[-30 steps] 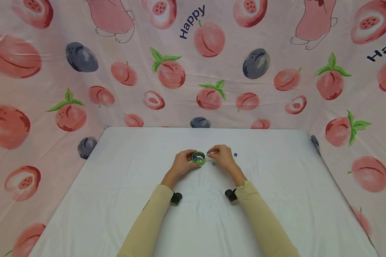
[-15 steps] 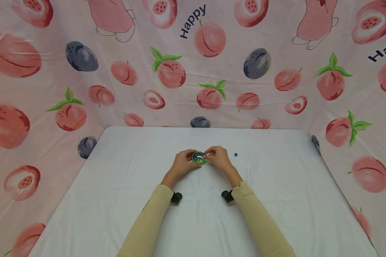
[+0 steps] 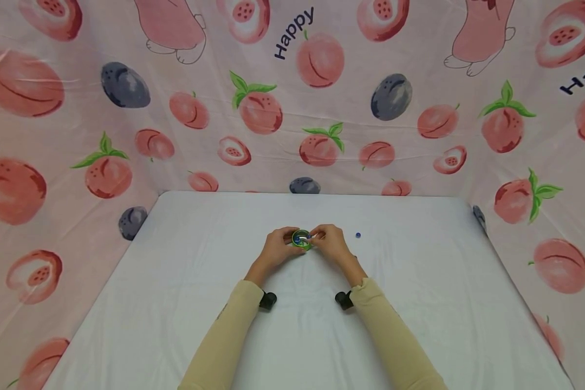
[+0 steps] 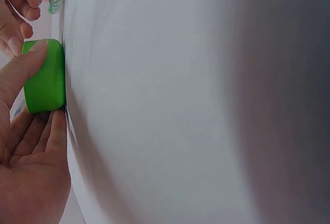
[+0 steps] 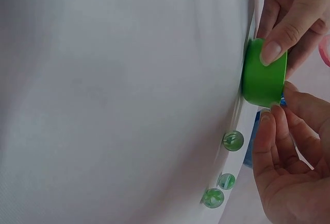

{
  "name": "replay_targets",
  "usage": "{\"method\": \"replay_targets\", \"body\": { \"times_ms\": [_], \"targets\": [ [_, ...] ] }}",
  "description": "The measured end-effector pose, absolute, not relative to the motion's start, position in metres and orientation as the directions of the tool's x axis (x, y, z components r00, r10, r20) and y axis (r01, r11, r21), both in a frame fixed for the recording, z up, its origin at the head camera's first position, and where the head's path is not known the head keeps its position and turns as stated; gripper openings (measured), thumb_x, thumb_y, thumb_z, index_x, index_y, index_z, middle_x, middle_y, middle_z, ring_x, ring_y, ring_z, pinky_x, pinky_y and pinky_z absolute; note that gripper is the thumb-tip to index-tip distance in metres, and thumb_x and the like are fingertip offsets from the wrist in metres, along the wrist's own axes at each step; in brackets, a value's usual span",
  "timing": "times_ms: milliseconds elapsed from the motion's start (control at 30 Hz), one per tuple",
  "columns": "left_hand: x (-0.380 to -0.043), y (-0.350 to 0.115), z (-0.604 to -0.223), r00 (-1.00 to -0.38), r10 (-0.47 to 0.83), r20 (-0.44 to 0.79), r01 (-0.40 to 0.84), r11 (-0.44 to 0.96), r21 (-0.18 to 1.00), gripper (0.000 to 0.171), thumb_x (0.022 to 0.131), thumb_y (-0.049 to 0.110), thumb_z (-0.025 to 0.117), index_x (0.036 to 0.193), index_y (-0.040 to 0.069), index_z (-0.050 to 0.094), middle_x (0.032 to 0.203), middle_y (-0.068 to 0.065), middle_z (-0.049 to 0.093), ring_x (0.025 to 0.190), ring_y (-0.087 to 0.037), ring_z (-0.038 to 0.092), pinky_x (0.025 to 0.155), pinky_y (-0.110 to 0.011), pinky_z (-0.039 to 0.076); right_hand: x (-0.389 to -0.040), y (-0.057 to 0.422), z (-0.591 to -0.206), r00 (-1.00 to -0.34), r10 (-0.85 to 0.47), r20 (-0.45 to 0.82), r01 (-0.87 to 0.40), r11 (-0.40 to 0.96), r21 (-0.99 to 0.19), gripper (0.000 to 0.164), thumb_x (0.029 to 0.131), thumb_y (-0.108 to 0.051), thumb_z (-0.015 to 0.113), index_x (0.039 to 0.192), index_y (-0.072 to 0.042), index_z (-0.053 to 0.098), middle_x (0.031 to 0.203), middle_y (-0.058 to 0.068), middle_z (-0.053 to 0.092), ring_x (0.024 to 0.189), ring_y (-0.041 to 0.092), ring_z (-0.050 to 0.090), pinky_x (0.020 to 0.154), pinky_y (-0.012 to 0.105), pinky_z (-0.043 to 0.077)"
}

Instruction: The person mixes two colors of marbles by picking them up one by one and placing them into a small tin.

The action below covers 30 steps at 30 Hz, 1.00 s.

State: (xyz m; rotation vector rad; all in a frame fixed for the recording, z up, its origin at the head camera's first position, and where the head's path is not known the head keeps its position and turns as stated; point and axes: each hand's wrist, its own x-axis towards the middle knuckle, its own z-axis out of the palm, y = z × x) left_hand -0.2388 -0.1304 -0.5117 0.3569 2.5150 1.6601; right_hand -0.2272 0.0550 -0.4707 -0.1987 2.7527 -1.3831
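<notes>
My left hand (image 3: 279,248) grips a small round green tin (image 4: 46,82), with its thumb on the near side and its fingers round the far side. The tin stands on the white table, its top uncovered. Blue and pale marbles (image 3: 300,240) show inside it. At the tin's right rim, my right hand (image 3: 329,243) pinches a blue marble (image 5: 283,100), mostly hidden by the fingertips. Clear glass marbles with green swirls (image 5: 233,140) lie beside the tin in the right wrist view; the right hand covers most of that spot in the head view.
A single blue marble (image 3: 358,235) lies on the white tablecloth (image 3: 302,336), to the right of the right hand. Fruit-printed pink cloth (image 3: 317,108) hangs behind the table and along both sides.
My right hand has moved left with the blue marble, from beside the tin to its rim. My left hand and the tin have stayed in place.
</notes>
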Motion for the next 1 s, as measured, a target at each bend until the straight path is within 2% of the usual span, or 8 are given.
{"method": "replay_targets", "body": {
  "times_ms": [367,600,1000],
  "targets": [
    [-0.238,-0.13,-0.513,-0.966,0.255,0.039,0.135,0.371,0.919,0.063,0.082,-0.002,0.089,0.139,-0.008,0.062,0.135,-0.026,0.067,0.127,-0.037,0.067,0.108,-0.04,0.057,-0.228,0.064,-0.472,-0.992,-0.117,0.039,-0.103,0.612,-0.784,0.016,0.094,-0.006,0.079,0.106,0.004,0.078,0.085,0.013,0.072,0.082,0.022,0.065,0.064,0.022,0.048],
    [-0.239,-0.129,-0.512,-0.968,0.252,0.022,0.121,0.383,0.916,0.064,0.083,-0.001,0.089,0.14,-0.008,0.061,0.137,-0.027,0.066,0.129,-0.036,0.067,0.109,-0.04,0.056,-0.23,0.079,-0.469,-0.996,-0.078,0.046,-0.085,0.617,-0.783,0.016,0.094,-0.006,0.079,0.106,0.004,0.078,0.083,0.011,0.069,0.082,0.022,0.062,0.068,0.024,0.046],
    [-0.238,-0.129,-0.51,-0.968,0.252,0.013,0.11,0.374,0.921,0.065,0.083,-0.002,0.088,0.141,-0.007,0.06,0.138,-0.025,0.065,0.13,-0.036,0.065,0.111,-0.04,0.054,-0.23,0.107,-0.467,-0.997,-0.024,0.071,-0.07,0.638,-0.767,0.02,0.094,-0.008,0.079,0.109,0.005,0.077,0.087,0.014,0.071,0.089,0.029,0.065,0.07,0.026,0.048]
  ]
}}
